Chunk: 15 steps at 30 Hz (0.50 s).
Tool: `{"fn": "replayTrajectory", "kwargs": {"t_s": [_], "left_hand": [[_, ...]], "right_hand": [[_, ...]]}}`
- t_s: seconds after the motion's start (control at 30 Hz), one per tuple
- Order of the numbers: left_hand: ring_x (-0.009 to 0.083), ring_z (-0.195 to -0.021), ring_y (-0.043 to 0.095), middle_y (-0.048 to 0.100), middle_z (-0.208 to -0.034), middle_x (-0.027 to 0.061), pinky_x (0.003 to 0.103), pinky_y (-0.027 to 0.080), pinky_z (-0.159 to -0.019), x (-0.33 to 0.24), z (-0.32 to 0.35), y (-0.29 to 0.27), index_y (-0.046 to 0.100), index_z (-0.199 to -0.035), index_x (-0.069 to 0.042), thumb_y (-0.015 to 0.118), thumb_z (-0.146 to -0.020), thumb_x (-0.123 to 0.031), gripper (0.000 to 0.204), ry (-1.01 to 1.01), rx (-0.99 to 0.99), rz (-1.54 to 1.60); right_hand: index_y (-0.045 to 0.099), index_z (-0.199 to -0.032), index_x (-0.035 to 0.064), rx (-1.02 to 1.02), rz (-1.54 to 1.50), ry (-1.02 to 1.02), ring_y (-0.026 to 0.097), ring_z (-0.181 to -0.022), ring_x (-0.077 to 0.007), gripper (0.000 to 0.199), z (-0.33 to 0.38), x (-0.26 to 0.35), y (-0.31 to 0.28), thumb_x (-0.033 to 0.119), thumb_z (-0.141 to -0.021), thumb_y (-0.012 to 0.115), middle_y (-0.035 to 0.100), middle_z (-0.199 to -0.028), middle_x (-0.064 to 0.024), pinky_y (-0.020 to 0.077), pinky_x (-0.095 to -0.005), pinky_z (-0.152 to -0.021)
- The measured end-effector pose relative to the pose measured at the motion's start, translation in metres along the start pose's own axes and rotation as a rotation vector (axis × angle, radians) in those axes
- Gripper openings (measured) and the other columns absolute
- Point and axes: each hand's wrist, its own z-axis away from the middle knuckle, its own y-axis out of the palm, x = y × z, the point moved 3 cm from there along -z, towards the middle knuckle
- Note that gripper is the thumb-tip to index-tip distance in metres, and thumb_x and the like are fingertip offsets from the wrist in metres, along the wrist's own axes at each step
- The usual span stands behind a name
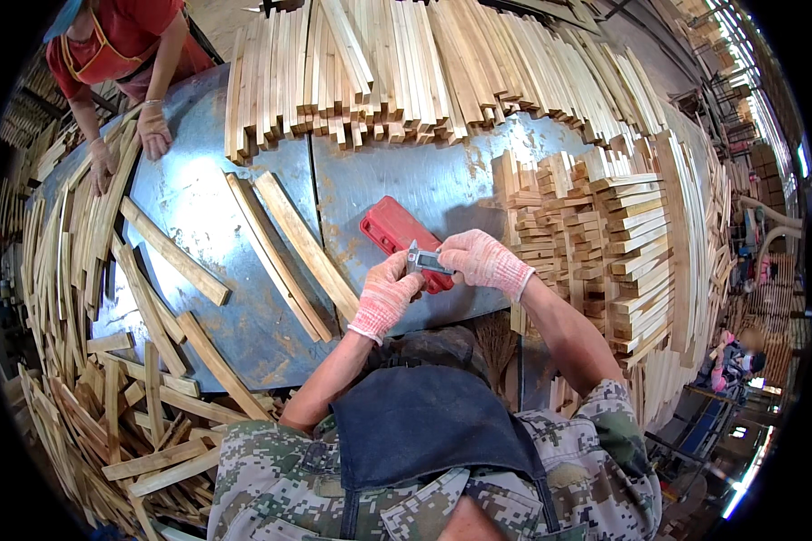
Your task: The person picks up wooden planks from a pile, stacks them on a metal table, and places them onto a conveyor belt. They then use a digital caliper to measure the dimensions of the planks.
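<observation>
A small grey digital caliper is held between my two gloved hands, over the near edge of the metal table. My left hand, in a pink and white knit glove, pinches its left end by the jaws. Closed on its right end is my right hand, gloved alike. Just behind and beneath the caliper lies a red plastic case, partly hidden by my hands. To the left of the case, a wooden strip slants toward my left wrist, with a pair of strips beside it.
A long row of wooden strips covers the far side of the blue-grey table. Stacked strips stand at the right. Loose pieces heap up at the lower left. A co-worker's gloved hand rests at the far left.
</observation>
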Motion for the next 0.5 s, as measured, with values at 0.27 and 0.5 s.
{"fn": "replayTrajectory", "kwargs": {"t_s": [0.27, 0.5], "left_hand": [[0.0095, -0.074, 0.062, 0.069, -0.086, 0.0005, 0.028, 0.053, -0.068, -0.002, -0.0006, -0.0005, 0.071, -0.115, -0.005, 0.067, -0.097, -0.006, 0.018, 0.017, -0.006, -0.004], [0.0094, -0.073, 0.061, 0.068, -0.085, 0.0005, 0.028, 0.053, -0.068, -0.0055, -0.0009, -0.0012, 0.071, -0.114, -0.005, 0.067, -0.097, -0.006, 0.017, 0.012, 0.001, -0.017]], "right_hand": [[0.076, -0.116, -0.0005, 0.017, -0.056, -0.021, 0.066, -0.072, -0.0174, 0.034, -0.0027, -0.0054, -0.0001, 0.028, -0.099, 0.066, 0.07, -0.081, -0.0082, 0.0562, -0.0367, -0.07], [0.076, -0.116, -0.0012, 0.019, -0.061, -0.002, 0.066, -0.071, -0.0176, 0.034, -0.0024, -0.0002, -0.0012, 0.027, -0.1, 0.066, 0.07, -0.08, -0.0085, 0.0564, -0.0367, -0.07]]}}
